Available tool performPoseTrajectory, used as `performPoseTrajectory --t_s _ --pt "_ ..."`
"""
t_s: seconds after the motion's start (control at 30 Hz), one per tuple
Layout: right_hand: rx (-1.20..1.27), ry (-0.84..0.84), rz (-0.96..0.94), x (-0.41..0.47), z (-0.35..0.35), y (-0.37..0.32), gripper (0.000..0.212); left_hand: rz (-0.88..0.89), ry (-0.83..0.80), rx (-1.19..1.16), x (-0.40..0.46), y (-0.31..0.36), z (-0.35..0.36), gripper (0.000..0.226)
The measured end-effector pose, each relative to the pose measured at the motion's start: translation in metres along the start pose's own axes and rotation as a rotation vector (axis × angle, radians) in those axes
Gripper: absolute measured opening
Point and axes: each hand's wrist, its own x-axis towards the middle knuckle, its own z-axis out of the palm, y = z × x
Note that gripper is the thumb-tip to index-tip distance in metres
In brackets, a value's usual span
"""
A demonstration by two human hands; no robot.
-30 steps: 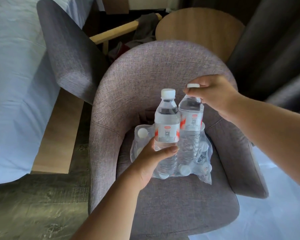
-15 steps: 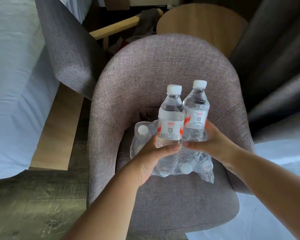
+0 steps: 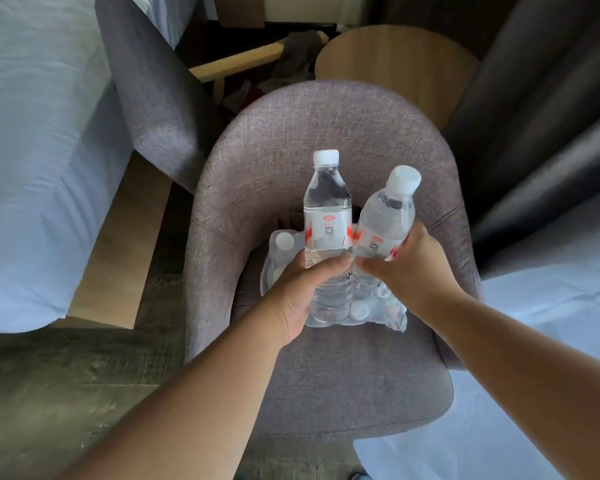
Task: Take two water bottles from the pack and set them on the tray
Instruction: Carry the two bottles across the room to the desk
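Two clear water bottles with white caps and red-and-white labels are held over a plastic-wrapped pack lying on the seat of a grey armchair. My left hand grips the lower body of the upright left bottle. The right bottle tilts to the right, with my right hand wrapped around its lower half. Several white caps of other bottles show inside the pack. No tray is in view.
A second grey chair back stands at the upper left beside a bed with pale blue sheets. A round wooden table sits behind the armchair. Dark curtains hang on the right. More pale bedding lies at the lower right.
My right hand went from the right bottle's cap down to its body. Both bottles have risen out of the pack, and the right one now tilts rightward.
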Motion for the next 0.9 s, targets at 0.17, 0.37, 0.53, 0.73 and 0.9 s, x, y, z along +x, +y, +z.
performPoseTrajectory --t_s 0.17,0.37,0.53,0.73,0.9 --pt "0.160 -0.075 -0.019 -0.015 -0.038 -0.041 0.061 0.045 0.066 0.050 -0.042 0.045 0.008 0.063" --pt "0.168 -0.181 -0.182 -0.058 -0.123 -0.140 0.057 0.133 0.008 0.131 -0.117 0.149 0.035 0.041" --pt "0.189 -0.198 -0.371 -0.117 -0.212 -0.243 0.053 0.269 -0.056 0.180 -0.195 0.260 0.082 0.036" --pt "0.288 -0.133 -0.546 -0.182 -0.310 -0.343 0.037 0.408 -0.156 0.179 -0.283 0.368 0.155 0.037" --pt "0.351 -0.088 -0.688 -0.227 -0.365 -0.395 0.031 0.533 -0.185 0.253 -0.345 0.427 0.200 0.023"
